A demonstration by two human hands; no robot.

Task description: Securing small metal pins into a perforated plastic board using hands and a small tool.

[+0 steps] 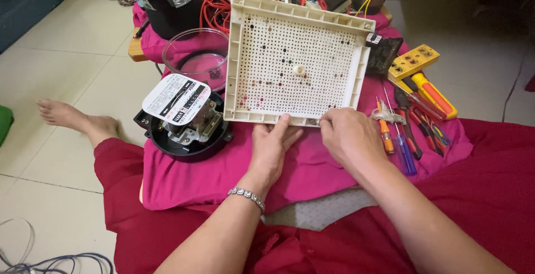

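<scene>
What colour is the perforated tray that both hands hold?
Cream-white tray, best seen in the head view.

Cream perforated panel [295, 62], grid of small holes, some stained dark red. Magenta cloth [223, 173] underneath, red garment [479, 185] below. Yellow tester [413, 61], orange/red/blue screwdriver handles [407, 140], black meter base [186, 140] with white label, red wires [214, 6].

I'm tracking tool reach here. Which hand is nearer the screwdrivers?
Right. The right hand rests at the perforated tray's lower edge, just beside the screwdrivers; the left hand sits farther away.
</scene>
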